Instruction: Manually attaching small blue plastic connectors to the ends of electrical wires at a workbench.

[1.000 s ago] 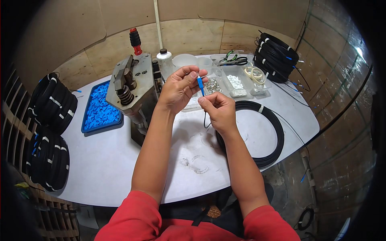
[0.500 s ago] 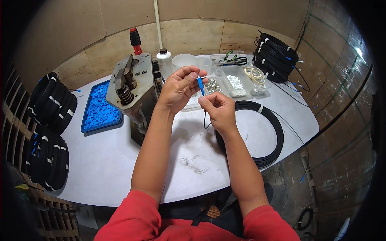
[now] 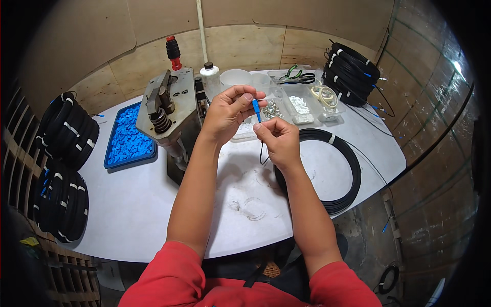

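Observation:
A blue fibre-optic connector stands nearly upright between my two hands above the table. Its upper end meets the thumb and fingertips of my left hand, which is closed in a pinch; the fingers hide that tip. Lower down, my right hand pinches the connector's narrow tail where the black cable enters. A short loop of black cable hangs below the right hand. The large black cable coil lies flat on the table, right of my right hand and partly behind its forearm.
Left of my arms stands a metal press, beside a blue tray of blue connector parts. Clear bins with small parts, a white bottle and scissors sit behind. Coil stacks flank the white table.
The blue connector's upper end sits slightly deeper in my left fingertips, and the pale tip seen before is now covered. Both hands have otherwise barely moved.

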Available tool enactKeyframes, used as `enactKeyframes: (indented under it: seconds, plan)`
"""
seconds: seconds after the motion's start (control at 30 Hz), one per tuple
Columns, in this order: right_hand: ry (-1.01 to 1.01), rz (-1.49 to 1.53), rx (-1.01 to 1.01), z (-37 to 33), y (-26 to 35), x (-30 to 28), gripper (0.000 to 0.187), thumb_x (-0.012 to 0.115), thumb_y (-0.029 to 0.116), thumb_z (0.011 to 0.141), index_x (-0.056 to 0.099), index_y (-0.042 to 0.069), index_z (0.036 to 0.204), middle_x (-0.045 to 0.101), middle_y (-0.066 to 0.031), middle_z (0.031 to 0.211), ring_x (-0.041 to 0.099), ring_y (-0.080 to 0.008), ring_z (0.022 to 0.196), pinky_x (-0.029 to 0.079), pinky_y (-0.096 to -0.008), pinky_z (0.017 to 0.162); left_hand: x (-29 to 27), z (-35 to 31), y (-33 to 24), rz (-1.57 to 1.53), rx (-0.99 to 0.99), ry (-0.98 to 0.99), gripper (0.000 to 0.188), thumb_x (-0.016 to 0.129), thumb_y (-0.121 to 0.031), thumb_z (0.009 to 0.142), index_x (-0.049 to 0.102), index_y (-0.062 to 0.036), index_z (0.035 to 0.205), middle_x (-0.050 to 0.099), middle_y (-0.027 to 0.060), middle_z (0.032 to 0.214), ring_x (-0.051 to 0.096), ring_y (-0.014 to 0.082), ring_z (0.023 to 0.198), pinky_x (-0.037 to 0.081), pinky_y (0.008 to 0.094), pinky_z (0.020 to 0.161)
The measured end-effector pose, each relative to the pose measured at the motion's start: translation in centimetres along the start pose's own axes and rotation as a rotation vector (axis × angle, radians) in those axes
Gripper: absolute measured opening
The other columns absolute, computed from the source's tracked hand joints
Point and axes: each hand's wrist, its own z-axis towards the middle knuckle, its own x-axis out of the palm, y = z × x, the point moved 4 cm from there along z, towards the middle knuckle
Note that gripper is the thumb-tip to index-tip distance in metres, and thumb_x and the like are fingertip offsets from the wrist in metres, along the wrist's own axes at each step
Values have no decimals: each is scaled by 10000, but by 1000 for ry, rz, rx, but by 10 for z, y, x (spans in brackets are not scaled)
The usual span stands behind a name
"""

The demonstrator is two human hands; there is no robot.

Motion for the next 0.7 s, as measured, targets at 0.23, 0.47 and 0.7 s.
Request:
enactKeyframes:
  seconds: [0.23, 0.47, 0.7]
  plan:
    - [0, -4, -6, 1, -4, -1, 132, 719, 113, 842, 658, 3, 801, 640, -3, 687, 511, -31, 597, 415, -200, 552, 4, -1, 0, 24, 11, -38, 181, 567, -91, 944, 580, 22, 1084, 632, 187, 1103, 641, 272, 1015, 528, 394, 903]
    - [-21, -20, -8, 1, -1, -1, 130, 712, 112, 845, 660, 4, 794, 632, 4, 679, 501, -29, 590, 409, -208, 540, 6, -1, -2, 116, 37, -22, 187, 563, -92, 948, 582, 34, 1084, 641, 187, 1081, 649, 267, 1007, 543, 363, 881]
    - [-28, -7, -10, 2, 0, -2, 128, 705, 109, 852, 659, 3, 796, 633, 3, 686, 506, -29, 604, 412, -206, 554, 13, -4, -2, 164, 1, -61, 254, 614, -94, 918, 573, 21, 1141, 652, 174, 1055, 659, 232, 953, 547, 343, 848]
